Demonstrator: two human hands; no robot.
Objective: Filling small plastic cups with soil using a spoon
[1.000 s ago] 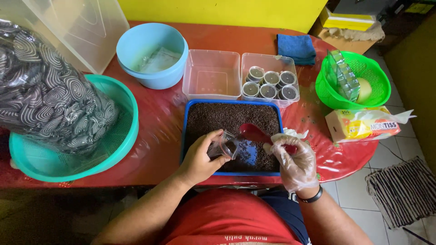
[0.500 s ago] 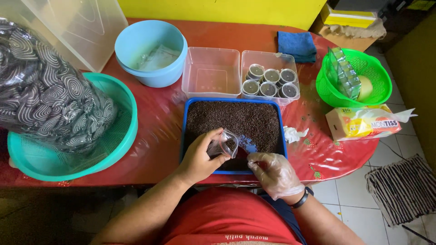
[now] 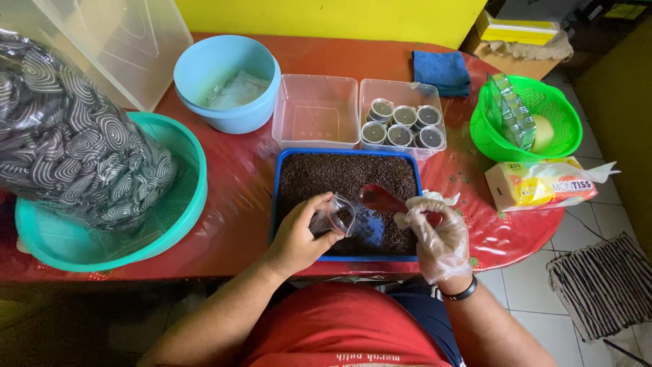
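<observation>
The small clear cup (image 3: pixel 337 216) sits tilted over the near part of the blue tray (image 3: pixel 274 197) of dark granules (image 3: pixel 339 177), at the bench's front edge, pinched between the thumb and fingers of the left hand (image 3: pixel 299 234). The gloved right hand (image 3: pixel 440 238) has its fingers curled round the red scoop (image 3: pixel 382 199) just beside the cup's mouth. With so narrow a mouth (and a loose, slippery glove on the scoop hand), I judge granules could spill past the rim, or the thin cup could slip or buckle.

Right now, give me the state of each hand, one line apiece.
Left hand: closed around a small clear plastic cup, tilted over the blue tray.
Right hand, in a clear glove: closed on a red spoon.
</observation>
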